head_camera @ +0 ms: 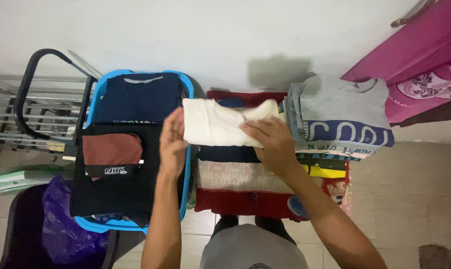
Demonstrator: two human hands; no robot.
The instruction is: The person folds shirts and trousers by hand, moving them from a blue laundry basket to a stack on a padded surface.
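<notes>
Far left, a purple plastic bag (61,224) sits in a dark bin, low beside the blue laundry basket (100,89). In the basket: a navy shirt (138,97) at the back, a black garment (121,194) in front, and on that a rust-brown folded piece (111,149) with a black strip bearing small white lettering along its lower edge.

My left hand (173,142) is flat and open, fingers together, pressed against the left end of the cream garment (210,124). My right hand (270,142) lies palm down, fingers spread a little, on its right half. Neither hand grips; both just press.

The cream garment is folded into a rough rectangle, some creases, right end bunched up. It lies on a dark red mat (235,201), over a dark folded item, just right of the basket.

Right of it, a pile of folded clothes (335,149) with a grey shirt (340,104) on top, a navy band with large pale letters across its front. Pink cloth (420,55) at far right.
</notes>
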